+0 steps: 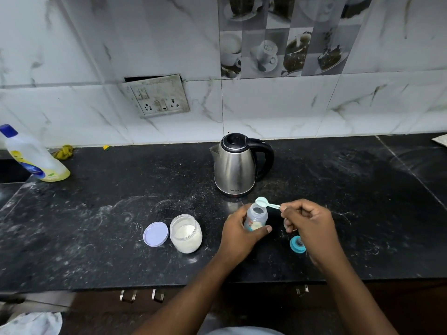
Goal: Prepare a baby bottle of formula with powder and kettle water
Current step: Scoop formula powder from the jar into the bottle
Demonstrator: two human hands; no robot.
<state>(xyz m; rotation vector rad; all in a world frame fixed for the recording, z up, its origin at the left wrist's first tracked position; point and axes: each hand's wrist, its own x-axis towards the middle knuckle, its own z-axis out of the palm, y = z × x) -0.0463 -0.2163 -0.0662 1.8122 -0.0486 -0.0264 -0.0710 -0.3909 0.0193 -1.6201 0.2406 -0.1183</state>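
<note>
Grips the baby bottle (257,215) with the left hand (238,234), lower centre of frame, fingers and thumb curled round its body; bottle upright, mouth open, whitish powder low inside. Pinches the handle of a pale green scoop (263,203) with the right hand (308,224), bowl directly over the bottle mouth. Lower right of the bottle, partly under the right hand: teal bottle collar (297,245) on the dark bench (96,213). Left of the bottle: open powder jar (185,233), lilac lid (155,233) flat just beside it. Behind, at centre: steel kettle (238,165), lid closed. Far left: detergent bottle (33,155).
</note>
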